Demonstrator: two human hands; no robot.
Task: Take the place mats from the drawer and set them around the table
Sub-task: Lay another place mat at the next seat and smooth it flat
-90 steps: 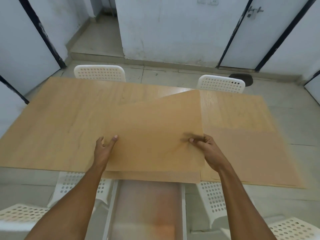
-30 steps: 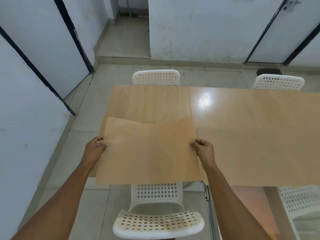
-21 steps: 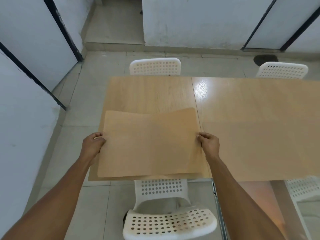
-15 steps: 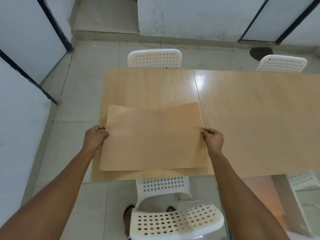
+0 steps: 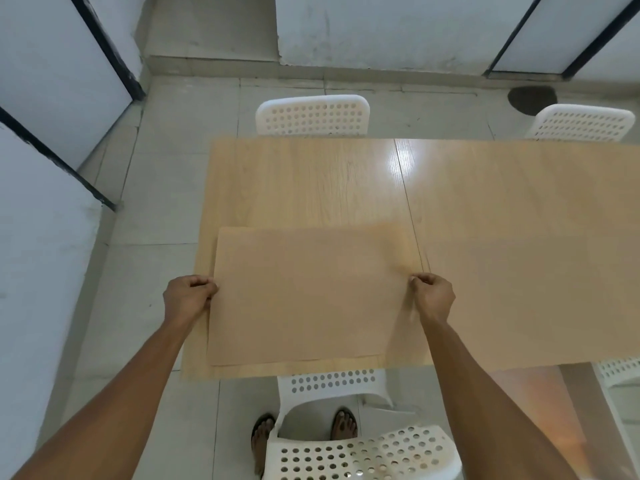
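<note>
The place mat (image 5: 308, 292), a tan rectangle close in colour to the wood under it, lies at the near left corner of the table (image 5: 311, 181). Its left edge runs just inside the table's left edge, and its near edge sits just short of the table's near edge, leaving a thin strip of bare wood showing there. Whether it is fully flat on the wood I cannot tell; it looks level, with slight blur along its far edge.

The left hand (image 5: 188, 297) has the mat's left edge, fingers curled in and pinching it about halfway along. The right hand (image 5: 433, 296) does the same on the right edge, thumb and fingers closed on the mat close to the seam that runs across the tabletop. Both forearms reach in from the near side.

Right of the seam, a second place mat (image 5: 526, 299) lies flat on the table along the near edge, faint against the wood.

Tucked under the near edge is a white perforated chair (image 5: 349, 441), and the person's feet in sandals (image 5: 341, 424) show on the tiled floor behind its backrest. On the far side stand two more white chairs, one (image 5: 311, 114) opposite the held mat and another (image 5: 581, 124) towards the far right. A fourth chair's edge (image 5: 620, 370) peeks out below the near edge on the right.
</note>
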